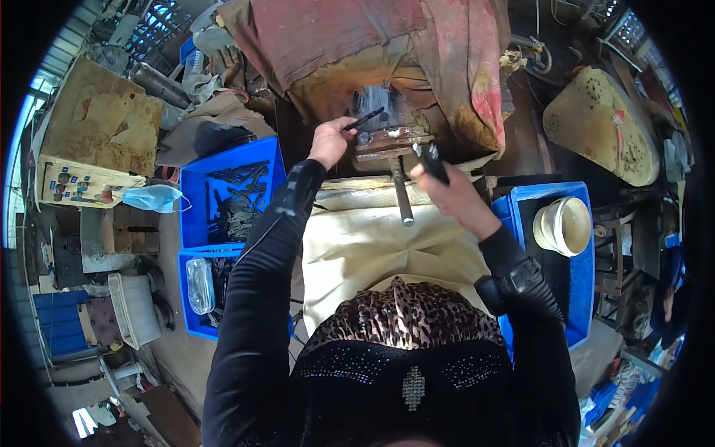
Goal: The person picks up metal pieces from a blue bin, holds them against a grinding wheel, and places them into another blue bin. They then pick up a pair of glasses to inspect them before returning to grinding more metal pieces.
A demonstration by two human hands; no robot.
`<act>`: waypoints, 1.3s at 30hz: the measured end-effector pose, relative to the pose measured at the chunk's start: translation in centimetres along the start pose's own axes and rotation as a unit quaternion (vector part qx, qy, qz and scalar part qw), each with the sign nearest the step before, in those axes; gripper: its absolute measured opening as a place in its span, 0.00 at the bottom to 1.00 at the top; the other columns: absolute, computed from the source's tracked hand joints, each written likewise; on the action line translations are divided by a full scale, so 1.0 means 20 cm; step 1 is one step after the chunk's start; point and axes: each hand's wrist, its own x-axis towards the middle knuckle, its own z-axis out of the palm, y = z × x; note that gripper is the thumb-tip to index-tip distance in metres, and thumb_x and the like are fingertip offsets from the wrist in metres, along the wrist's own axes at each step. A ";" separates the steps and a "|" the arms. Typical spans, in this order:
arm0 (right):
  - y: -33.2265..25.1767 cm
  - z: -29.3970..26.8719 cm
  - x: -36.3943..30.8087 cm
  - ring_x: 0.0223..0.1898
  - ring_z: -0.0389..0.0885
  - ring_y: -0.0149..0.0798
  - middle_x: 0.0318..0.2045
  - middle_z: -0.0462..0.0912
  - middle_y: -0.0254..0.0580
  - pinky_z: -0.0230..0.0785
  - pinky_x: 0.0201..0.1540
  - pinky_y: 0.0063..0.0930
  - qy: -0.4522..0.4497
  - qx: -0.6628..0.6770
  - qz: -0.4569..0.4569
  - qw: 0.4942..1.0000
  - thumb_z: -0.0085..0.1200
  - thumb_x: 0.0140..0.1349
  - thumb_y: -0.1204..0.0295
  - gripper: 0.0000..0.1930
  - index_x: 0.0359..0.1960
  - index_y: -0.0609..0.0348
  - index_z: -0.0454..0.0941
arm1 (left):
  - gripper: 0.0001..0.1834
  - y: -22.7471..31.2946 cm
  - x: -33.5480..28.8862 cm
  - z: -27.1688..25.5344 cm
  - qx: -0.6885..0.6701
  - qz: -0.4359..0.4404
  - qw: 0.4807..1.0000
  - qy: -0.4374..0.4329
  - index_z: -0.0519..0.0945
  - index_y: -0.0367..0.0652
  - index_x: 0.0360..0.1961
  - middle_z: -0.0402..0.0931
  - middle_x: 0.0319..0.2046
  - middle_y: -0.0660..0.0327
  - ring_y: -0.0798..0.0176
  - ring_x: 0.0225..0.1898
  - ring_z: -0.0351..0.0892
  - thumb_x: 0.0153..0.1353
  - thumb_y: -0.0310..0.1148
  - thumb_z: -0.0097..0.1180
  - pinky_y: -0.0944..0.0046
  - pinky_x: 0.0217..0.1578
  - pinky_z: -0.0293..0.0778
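Slim black bar (367,118), clamped by left fingers (342,125), may slip near the rusty metal vise (393,140) if pinched loosely; right fingers (423,181) clamp a black object (433,164).

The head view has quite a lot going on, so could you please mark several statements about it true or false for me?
1. The left hand holds a thin dark piece. True.
2. The right hand is empty. False: the right hand grips a dark object.
3. The upper blue bin on the left holds many dark pieces. True.
4. The cream bucket is on the left of the view. False: the cream bucket is on the right.
5. A rod points from the metal clamp toward the view's lower edge. True.
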 end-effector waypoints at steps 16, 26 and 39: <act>0.12 0.15 -0.11 0.31 0.81 0.49 0.30 0.82 0.43 0.73 0.33 0.37 -0.009 -0.542 -0.201 0.816 0.61 0.51 0.71 0.16 0.44 0.54 0.78 | 0.25 0.07 0.06 0.02 0.312 0.136 0.930 -0.141 0.81 0.45 0.49 0.81 0.43 0.50 0.51 0.47 0.81 0.52 0.13 0.47 0.64 0.49 0.74; 0.12 0.16 -0.09 0.32 0.82 0.45 0.33 0.82 0.40 0.75 0.33 0.36 0.029 -0.530 -0.278 0.801 0.63 0.45 0.75 0.19 0.43 0.54 0.77 | 0.19 0.22 -0.13 -0.07 0.276 0.152 0.949 -0.007 0.82 0.46 0.46 0.80 0.39 0.50 0.45 0.43 0.79 0.54 0.21 0.51 0.54 0.45 0.74; -0.53 0.05 1.01 0.16 0.62 0.19 0.18 0.69 0.19 0.52 0.17 0.17 0.234 -0.142 -0.212 0.938 0.61 0.60 0.64 0.09 0.37 0.53 0.80 | 0.13 0.29 -0.34 -0.03 0.294 0.053 0.933 0.203 0.80 0.42 0.43 0.79 0.38 0.51 0.45 0.41 0.78 0.55 0.24 0.53 0.53 0.42 0.75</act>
